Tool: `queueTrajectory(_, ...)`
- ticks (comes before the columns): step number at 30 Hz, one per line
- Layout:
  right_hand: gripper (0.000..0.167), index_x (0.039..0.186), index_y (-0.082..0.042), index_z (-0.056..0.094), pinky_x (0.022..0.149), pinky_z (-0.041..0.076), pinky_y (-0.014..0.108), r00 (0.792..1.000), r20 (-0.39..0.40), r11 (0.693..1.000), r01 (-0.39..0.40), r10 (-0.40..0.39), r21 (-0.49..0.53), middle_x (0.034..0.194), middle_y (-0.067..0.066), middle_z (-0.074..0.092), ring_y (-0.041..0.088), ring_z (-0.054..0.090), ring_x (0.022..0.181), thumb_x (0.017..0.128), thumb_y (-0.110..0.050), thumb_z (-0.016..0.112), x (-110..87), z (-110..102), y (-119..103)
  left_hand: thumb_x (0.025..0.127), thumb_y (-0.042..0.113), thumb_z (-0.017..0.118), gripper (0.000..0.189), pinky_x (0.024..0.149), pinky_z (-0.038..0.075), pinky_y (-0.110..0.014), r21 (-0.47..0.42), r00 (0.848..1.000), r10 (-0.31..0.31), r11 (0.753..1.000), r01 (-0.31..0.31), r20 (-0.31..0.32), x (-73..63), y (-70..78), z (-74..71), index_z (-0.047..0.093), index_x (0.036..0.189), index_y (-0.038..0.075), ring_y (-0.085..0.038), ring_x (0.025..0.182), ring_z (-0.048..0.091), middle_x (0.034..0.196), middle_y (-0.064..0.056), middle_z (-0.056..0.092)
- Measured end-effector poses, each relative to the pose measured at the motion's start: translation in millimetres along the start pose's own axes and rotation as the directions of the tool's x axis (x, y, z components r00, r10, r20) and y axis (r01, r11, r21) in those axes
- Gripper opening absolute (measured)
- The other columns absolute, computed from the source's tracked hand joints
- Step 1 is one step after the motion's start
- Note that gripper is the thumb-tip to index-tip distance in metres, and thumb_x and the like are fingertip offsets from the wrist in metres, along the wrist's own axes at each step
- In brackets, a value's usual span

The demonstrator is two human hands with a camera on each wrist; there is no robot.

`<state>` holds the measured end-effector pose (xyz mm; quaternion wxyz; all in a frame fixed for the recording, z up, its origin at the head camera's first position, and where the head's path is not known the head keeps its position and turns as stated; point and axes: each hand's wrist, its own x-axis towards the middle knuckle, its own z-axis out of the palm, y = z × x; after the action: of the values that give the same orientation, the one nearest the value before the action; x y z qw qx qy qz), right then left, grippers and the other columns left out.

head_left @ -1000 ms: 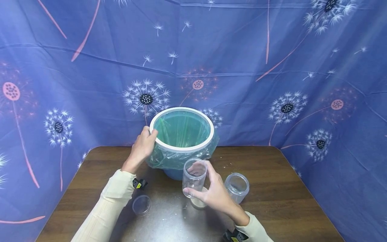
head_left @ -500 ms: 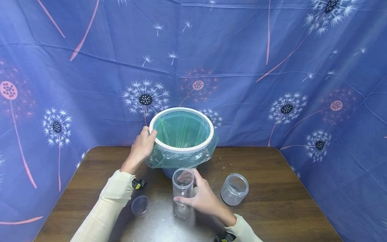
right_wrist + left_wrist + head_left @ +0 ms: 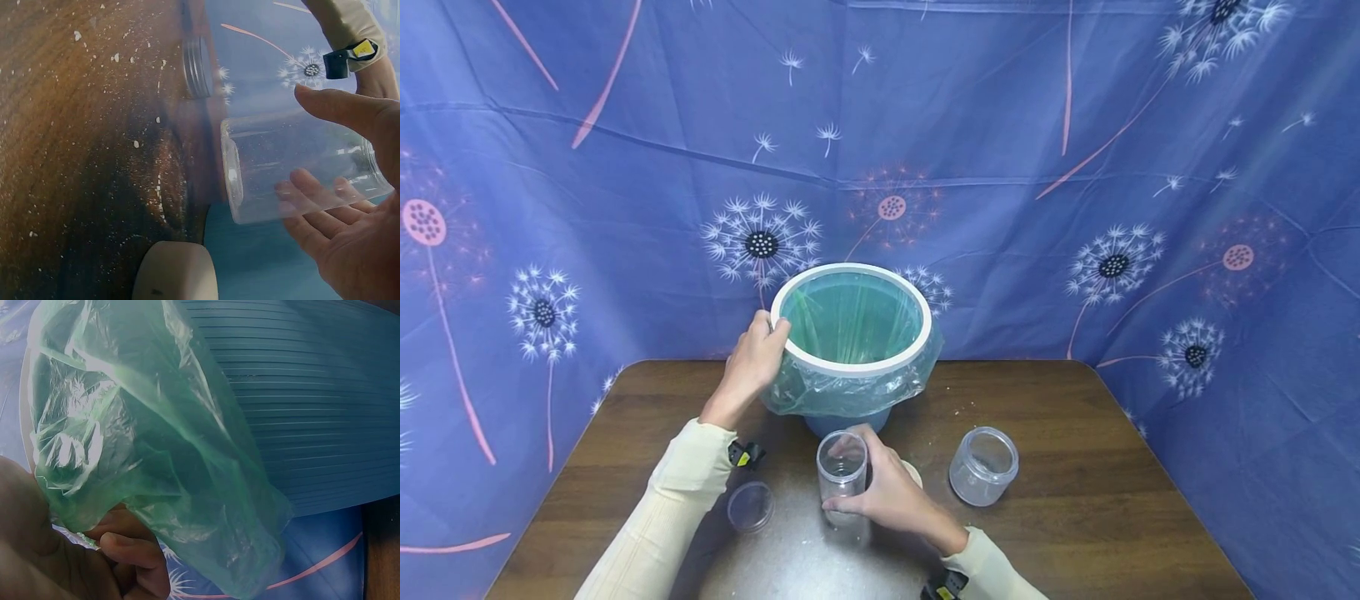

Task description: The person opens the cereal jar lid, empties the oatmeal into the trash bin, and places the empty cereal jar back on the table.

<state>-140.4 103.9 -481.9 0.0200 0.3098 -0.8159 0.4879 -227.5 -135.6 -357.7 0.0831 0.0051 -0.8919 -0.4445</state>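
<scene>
A blue ribbed waste bin (image 3: 312,406) stands at the table's back, lined with a thin green plastic bag (image 3: 850,392) folded over its white rim (image 3: 850,367). My left hand (image 3: 752,360) grips that rim on the left side, thumb on top; in the left wrist view its curled fingers (image 3: 134,550) lie by the bag. In front of the bin, my right hand (image 3: 883,492) holds a clear, see-through jar (image 3: 294,165) between thumb and fingers. The jar is upright with its mouth up and its base close over the table. It looks empty.
A second clear jar (image 3: 983,471), wider and uncapped, stands to the right. A clear round lid (image 3: 750,507) lies at left. Partly behind my right hand is a cream rounded object (image 3: 178,272). White crumbs (image 3: 115,57) are scattered on the wooden table (image 3: 1075,517).
My right hand has carried the jar left and down toward the table, away from the second jar, which now shows fully. The left hand keeps its grip on the rim.
</scene>
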Motion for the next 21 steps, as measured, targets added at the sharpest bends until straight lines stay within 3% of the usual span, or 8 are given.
queueTrajectory(7,0.078,0.133,-0.008,0.052,0.107,0.051,0.039,0.998,0.043,0.998,-0.049,0.047,0.044,0.124,0.003,0.073,0.019,0.070,0.117,0.071,-0.014,0.100,1.8,6,2,0.107,0.041,0.036,0.037,0.080,0.043,-0.052,0.001,1.000,-0.002,1.000,0.002,0.000,-0.4,-0.5,0.7,0.049,0.110,0.006,-0.037,0.094,0.056,0.098,-0.019,0.057)
queueTrajectory(21,0.079,0.132,-0.009,0.051,0.105,0.052,0.037,1.000,0.019,0.999,-0.022,0.021,0.041,0.122,0.005,0.075,0.020,0.072,0.114,0.070,-0.012,0.100,3.8,15,10,0.108,0.040,0.037,0.037,0.080,0.043,-0.051,-0.008,1.000,-0.001,1.000,0.001,-0.001,0.1,-0.7,0.8,0.050,0.112,0.006,-0.037,0.094,0.057,0.097,-0.019,0.057)
